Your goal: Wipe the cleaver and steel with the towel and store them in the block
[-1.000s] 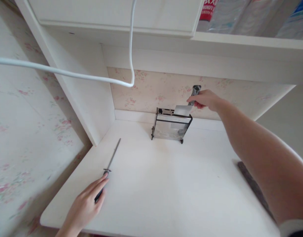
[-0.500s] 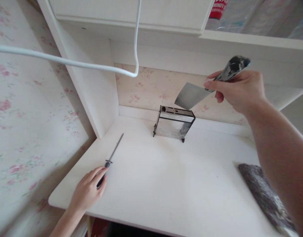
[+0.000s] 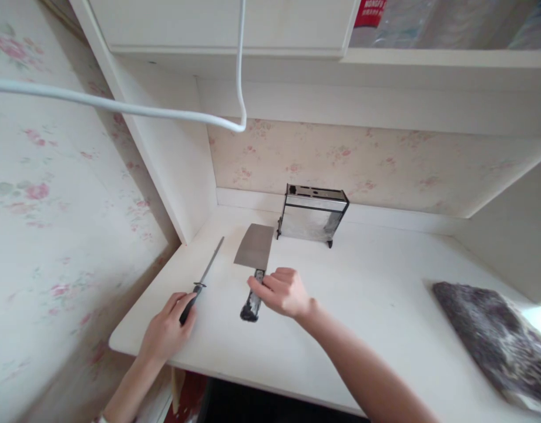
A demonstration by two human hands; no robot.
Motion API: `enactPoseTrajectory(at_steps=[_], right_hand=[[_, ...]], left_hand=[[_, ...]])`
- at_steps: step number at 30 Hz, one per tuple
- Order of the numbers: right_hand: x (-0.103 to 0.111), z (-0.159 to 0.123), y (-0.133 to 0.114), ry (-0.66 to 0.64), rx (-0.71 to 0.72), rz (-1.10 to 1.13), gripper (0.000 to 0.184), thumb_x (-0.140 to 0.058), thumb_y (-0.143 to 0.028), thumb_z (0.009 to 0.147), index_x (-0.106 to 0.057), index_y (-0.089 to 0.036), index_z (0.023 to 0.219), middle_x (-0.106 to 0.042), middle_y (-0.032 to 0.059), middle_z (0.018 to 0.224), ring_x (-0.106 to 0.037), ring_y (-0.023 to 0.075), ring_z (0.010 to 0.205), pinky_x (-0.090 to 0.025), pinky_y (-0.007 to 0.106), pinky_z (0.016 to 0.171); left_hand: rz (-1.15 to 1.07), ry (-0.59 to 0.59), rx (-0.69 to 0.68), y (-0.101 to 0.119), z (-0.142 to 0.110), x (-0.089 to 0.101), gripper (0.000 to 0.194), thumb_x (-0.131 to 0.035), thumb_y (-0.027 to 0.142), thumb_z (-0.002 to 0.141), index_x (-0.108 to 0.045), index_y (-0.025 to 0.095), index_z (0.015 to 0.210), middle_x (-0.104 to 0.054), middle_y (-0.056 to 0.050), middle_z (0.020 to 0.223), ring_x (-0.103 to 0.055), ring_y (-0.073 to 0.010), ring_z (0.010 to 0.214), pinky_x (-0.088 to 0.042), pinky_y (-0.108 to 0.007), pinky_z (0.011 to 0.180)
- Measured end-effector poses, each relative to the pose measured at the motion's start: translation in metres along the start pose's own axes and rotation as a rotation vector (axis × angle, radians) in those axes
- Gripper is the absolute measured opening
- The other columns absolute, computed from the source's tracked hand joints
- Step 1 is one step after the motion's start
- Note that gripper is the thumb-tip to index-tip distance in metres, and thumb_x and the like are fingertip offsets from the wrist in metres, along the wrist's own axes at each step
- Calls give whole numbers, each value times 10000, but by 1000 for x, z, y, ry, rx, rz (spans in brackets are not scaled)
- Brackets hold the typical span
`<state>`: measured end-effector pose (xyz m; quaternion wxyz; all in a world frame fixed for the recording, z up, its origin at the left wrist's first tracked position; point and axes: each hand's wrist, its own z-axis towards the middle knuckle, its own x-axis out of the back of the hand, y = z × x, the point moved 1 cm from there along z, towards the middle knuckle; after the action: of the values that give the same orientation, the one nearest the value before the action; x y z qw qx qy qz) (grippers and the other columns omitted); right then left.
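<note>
My left hand [image 3: 170,324] is closed around the black handle of a sharpening steel [image 3: 212,262], whose thin grey rod points away from me over the left part of the white desk [image 3: 336,346]. In my right hand [image 3: 282,292] is a cleaver [image 3: 255,247] with a broad grey blade and a worn, patchy black handle. Its blade points toward the back, just right of the steel. Whether the cleaver touches the desktop I cannot tell. A metal knife block [image 3: 314,216] with slots on top stands upright behind the cleaver, near the back wall.
A dark, furry-looking bundle [image 3: 490,335] lies at the desk's right side. Overhead is a white cabinet [image 3: 226,26] with a shelf of plastic-wrapped things [image 3: 402,23]. A white bent tube [image 3: 164,110] crosses the upper left, close to the camera. Flowered wallpaper [image 3: 54,194] covers the left wall.
My right hand has brought the cleaver from above the knife block down and left, toward the sharpening steel. My left hand keeps its hold on the steel. The view has shifted slightly.
</note>
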<state>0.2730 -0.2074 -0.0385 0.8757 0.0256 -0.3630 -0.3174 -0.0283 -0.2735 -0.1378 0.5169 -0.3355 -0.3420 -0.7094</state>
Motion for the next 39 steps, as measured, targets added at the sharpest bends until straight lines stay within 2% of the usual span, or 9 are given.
enactPoseTrajectory(at_steps=[5, 9, 14, 18, 22, 29, 39], right_hand=[[-35, -10, -34, -29, -6, 46, 126, -532, -144, 908, -600, -180, 1007, -510, -63, 552, -405, 84, 448, -227, 278, 476], [-53, -17, -47, -83, -21, 80, 138, -504, -141, 917, -582, -178, 1025, -520, -61, 569, -420, 87, 445, -230, 281, 471], [-67, -22, -57, -165, -44, 109, 145, -453, -140, 938, -570, -179, 1014, -526, -55, 573, -452, 88, 448, -249, 285, 467], [-71, -21, -61, -270, -24, 122, 169, -408, -153, 966, -550, -181, 1052, -550, -45, 600, -492, 94, 474, -253, 293, 468], [-74, -15, -62, -404, -15, 140, 175, -363, -169, 990, -529, -198, 1038, -582, -33, 645, -535, 105, 514, -263, 292, 473], [-76, -6, -64, -662, -26, 189, 114, -412, -170, 960, -498, -192, 1032, -650, 12, 774, -623, 147, 638, -378, 276, 524], [-65, 20, -61, -815, -133, 231, 95, -464, -129, 918, -502, -196, 973, -690, 29, 799, -687, 209, 678, -477, 305, 543]], left_hand=[[-24, -19, 30, -2, -2, -1, 264, -484, 297, 922, -561, 200, 1156, -615, -66, 1086, -676, -175, 847, -561, -269, 710], [-78, -42, 59, -1, -1, 1, 260, -473, 296, 930, -558, 209, 1160, -609, -63, 1102, -669, -167, 867, -548, -264, 761], [-71, -54, 59, -2, -1, 1, 269, -477, 292, 927, -564, 204, 1166, -604, -63, 1112, -673, -153, 833, -540, -248, 722], [-60, -35, 40, -1, -1, 1, 268, -479, 291, 927, -570, 196, 1160, -612, -64, 1103, -678, -167, 881, -537, -254, 763], [-26, -50, 50, 1, 1, 2, 259, -458, 286, 934, -588, 200, 1141, -623, -61, 1104, -683, -170, 862, -540, -247, 729], [52, -94, 86, 3, 4, 4, 256, -453, 286, 932, -605, 224, 1128, -625, -36, 1130, -683, -162, 792, -533, -247, 647], [87, -170, 169, 5, 6, 6, 281, -434, 301, 943, -597, 226, 1159, -606, -36, 1168, -681, -139, 725, -521, -248, 594]])
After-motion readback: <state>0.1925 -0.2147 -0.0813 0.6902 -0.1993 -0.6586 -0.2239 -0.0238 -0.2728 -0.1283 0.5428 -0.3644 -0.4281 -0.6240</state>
